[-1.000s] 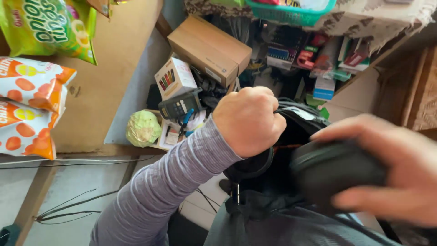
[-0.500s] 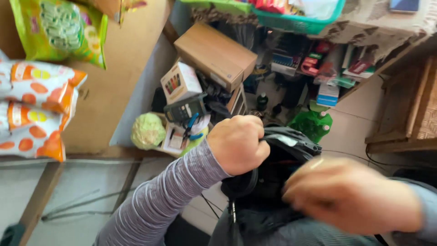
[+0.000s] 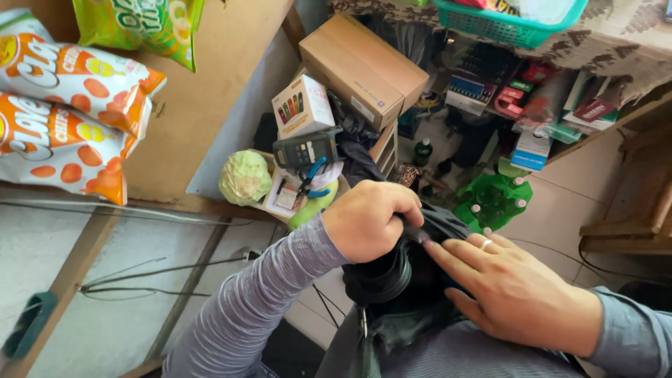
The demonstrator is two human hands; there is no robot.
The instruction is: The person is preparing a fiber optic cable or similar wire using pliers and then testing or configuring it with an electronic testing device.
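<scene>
A: Left hand [image 3: 369, 220] is closed in a fist on the upper edge of the black fabric bag [image 3: 392, 329], which is held in the lap. Right hand [image 3: 514, 290] is laid flat with fingers spread and close together on the dark round object [image 3: 383, 276] sitting in the bag mouth. Nothing is clamped by the right hand.

B: Risk?

A: The round object is only pressed, not gripped. If the fist is loosened, the bag mouth could sag and the object could be tipped out toward the cluttered floor.

B: What is below?

A: A green plastic crate of bottles [image 3: 493, 199] and a pale green cabbage [image 3: 245, 178] are seen just beyond the knees. Snagging on the bag zipper is also judged possible; its state cannot be told.
</scene>
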